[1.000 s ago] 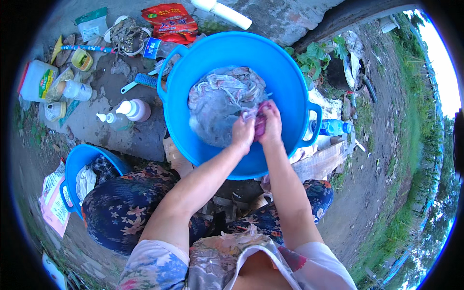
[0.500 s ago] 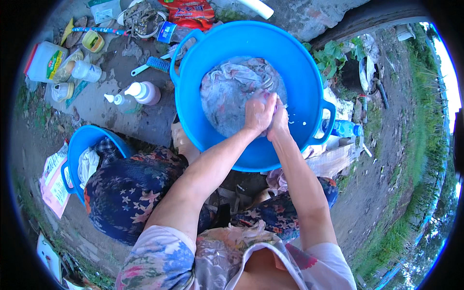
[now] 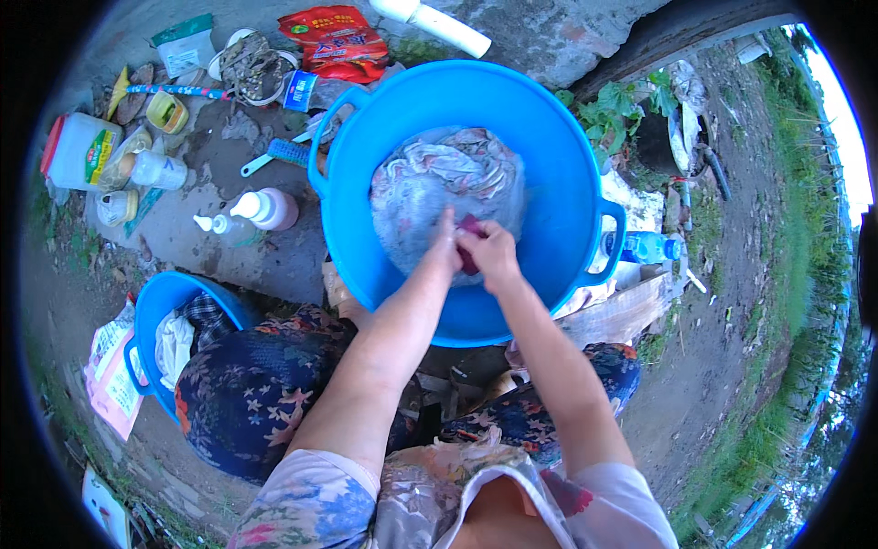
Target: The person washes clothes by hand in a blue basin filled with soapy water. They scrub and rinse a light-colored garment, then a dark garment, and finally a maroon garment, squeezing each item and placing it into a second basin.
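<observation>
Inside the large blue basin point(image 3: 558, 174), my two hands meet over soapy, wet patterned laundry point(image 3: 457, 160). A small dark red cloth point(image 3: 469, 245) is bunched between them. My right hand point(image 3: 494, 254) pinches it from the right, fingers curled over its top. My left hand point(image 3: 445, 247) is closed against its left side, one finger or thumb pointing up; its other fingers are partly hidden and blurred. Greyish suds or water surround the laundry, and the lower part of the cloth hangs toward them.
Left of the basin stand a pump bottle point(image 3: 267, 209), a smaller white-nozzled bottle point(image 3: 224, 227) and a scrub brush point(image 3: 288, 152). A smaller blue bucket point(image 3: 146, 316) with clothes sits by my left knee. A blue-capped plastic bottle point(image 3: 647, 247) lies beyond the right handle.
My hands have moved slightly left and down in the basin and separated a little from their tight squeeze. The dark red cloth now shows between them. The view has shifted slightly.
</observation>
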